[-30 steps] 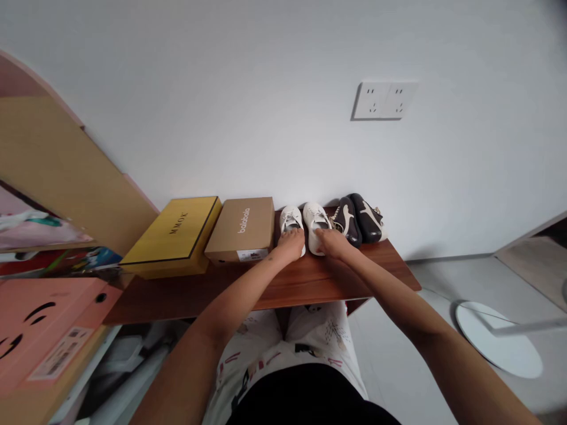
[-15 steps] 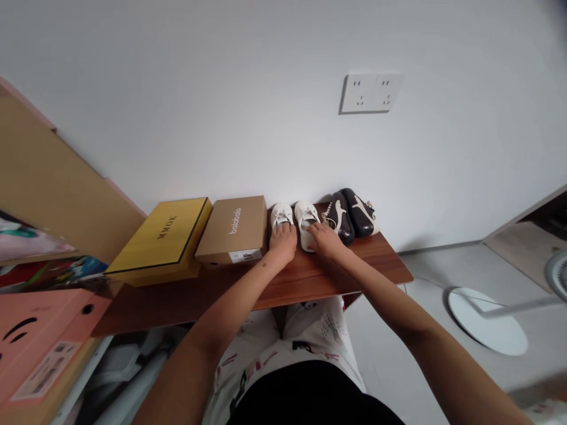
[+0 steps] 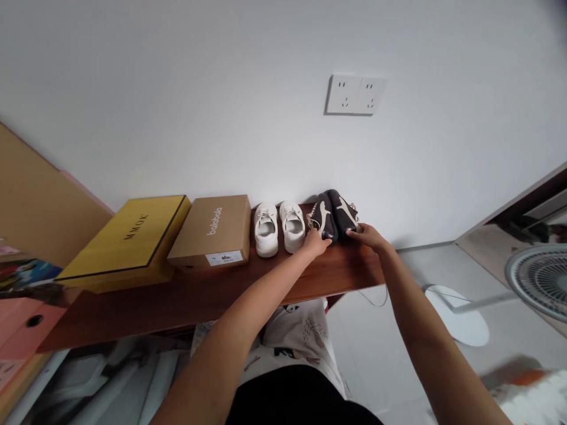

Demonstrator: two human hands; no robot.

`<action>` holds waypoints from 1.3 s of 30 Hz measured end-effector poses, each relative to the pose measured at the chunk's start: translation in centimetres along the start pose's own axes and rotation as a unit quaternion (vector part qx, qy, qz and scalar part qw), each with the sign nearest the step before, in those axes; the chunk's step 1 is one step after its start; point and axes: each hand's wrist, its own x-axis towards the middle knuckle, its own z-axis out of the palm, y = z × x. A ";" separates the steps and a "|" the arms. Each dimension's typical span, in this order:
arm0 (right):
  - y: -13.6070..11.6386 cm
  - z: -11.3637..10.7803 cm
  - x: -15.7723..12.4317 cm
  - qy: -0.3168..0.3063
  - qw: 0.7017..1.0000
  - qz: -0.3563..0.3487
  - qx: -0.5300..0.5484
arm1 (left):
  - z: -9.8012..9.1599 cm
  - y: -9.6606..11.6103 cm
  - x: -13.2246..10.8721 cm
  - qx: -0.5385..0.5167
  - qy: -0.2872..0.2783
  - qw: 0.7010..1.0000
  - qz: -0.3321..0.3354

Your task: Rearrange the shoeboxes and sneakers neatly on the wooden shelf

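My left hand (image 3: pixel 316 243) rests its fingers on the near end of a dark brown and cream sneaker (image 3: pixel 323 217). My right hand (image 3: pixel 368 235) touches the near end of its matching sneaker (image 3: pixel 344 212), and the two lie side by side on a wooden wall shelf (image 3: pixel 212 301). Just left of them stand a pair of white lace-up sneakers (image 3: pixel 279 229), untouched by either hand.
A yellow MMOK box (image 3: pixel 126 236) and a brown balabala shoebox (image 3: pixel 210 233) sit on the shelf. A white wall socket panel (image 3: pixel 355 94) is above. A fan (image 3: pixel 540 283) and a round white stand base (image 3: pixel 456 316) are on the right.
Both hands have moved right, off the white sneakers and onto the dark pair. The white sneakers now stand uncovered, and the view has shifted, bringing a fan in at the right.
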 end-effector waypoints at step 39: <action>-5.8 0.0 -1.1 -0.021 0.877 -0.131 -0.462 | 0.4 5.7 1.6 0.385 -0.048 0.899 0.205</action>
